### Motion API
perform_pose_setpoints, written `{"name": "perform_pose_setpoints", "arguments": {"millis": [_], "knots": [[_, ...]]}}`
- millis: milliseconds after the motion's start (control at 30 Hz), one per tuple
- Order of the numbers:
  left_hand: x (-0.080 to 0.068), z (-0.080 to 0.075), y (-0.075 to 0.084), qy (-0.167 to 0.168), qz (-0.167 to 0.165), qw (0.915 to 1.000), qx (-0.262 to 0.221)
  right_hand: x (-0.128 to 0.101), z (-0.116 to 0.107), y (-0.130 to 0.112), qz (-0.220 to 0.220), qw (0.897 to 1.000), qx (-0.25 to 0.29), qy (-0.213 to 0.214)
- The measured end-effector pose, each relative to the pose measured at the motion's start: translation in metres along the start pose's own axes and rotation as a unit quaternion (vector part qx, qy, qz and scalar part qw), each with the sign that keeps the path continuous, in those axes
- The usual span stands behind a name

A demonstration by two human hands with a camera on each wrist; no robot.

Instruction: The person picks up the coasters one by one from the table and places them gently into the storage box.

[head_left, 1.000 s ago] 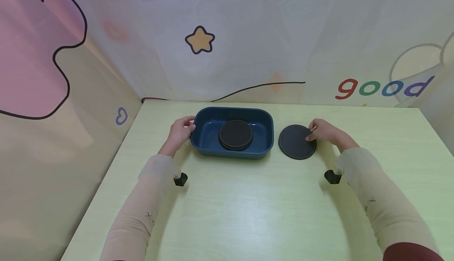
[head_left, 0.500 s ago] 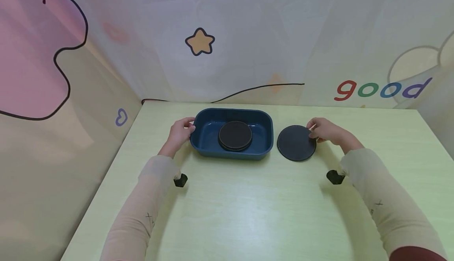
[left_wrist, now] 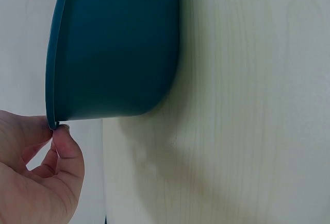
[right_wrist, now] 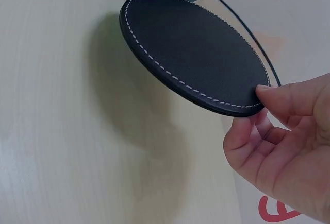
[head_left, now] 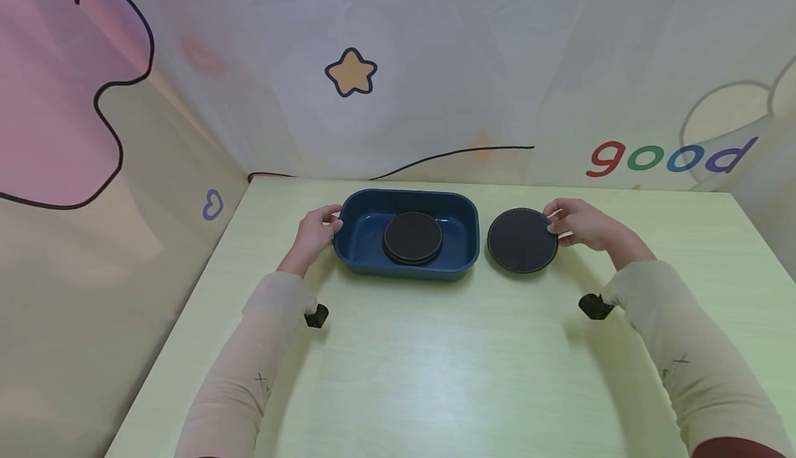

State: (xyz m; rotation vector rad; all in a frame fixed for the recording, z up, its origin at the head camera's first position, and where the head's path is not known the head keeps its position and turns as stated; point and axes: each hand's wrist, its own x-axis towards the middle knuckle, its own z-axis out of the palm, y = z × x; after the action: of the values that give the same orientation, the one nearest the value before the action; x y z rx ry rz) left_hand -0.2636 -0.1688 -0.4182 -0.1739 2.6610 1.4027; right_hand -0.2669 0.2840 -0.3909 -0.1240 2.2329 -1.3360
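Since a second ago my right hand (head_left: 581, 226) has lifted the round black stitched leather coaster (head_left: 522, 240) off the pale green wood-grain table (head_left: 435, 375); a half second back it lay flat. Nearest me are my sleeved forearms on the bare tabletop. Farther out, my right thumb and fingers pinch the coaster's rim at its 3 o'clock edge, holding it above the table just right of the dark blue rectangular plastic tray (head_left: 407, 233). The coaster is a thin dark disc with pale stitching round its edge. My left hand (head_left: 314, 233) grips the tray's rim at 9 o'clock, thumb over the lip. Inside lies a stack of round black coasters (head_left: 413, 237). Beyond hangs a cartoon-printed fabric backdrop (head_left: 435, 64).
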Motion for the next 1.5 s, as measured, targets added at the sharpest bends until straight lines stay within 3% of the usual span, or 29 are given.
{"name": "perform_pose_setpoints", "arguments": {"millis": [333,567,733,933,1500], "knots": [[-0.001,-0.001,0.002,-0.002,-0.001,1.0000,0.005,-0.008,-0.008,-0.014,-0.038,0.993,0.109,0.021],[-0.001,-0.001,0.002,-0.001,0.000,1.0000,0.003,-0.007,0.001,-0.027,-0.049,0.976,0.210,0.021],[0.000,-0.002,0.002,-0.001,0.001,1.0000,0.005,0.002,0.013,-0.038,-0.064,0.967,0.247,0.009],[-0.001,-0.002,0.002,-0.003,-0.001,1.0000,0.000,0.013,0.029,-0.048,-0.078,0.962,0.263,-0.006],[0.000,-0.001,-0.001,-0.002,0.005,1.0000,-0.003,0.039,0.074,-0.071,-0.069,0.967,0.245,-0.002]]}}
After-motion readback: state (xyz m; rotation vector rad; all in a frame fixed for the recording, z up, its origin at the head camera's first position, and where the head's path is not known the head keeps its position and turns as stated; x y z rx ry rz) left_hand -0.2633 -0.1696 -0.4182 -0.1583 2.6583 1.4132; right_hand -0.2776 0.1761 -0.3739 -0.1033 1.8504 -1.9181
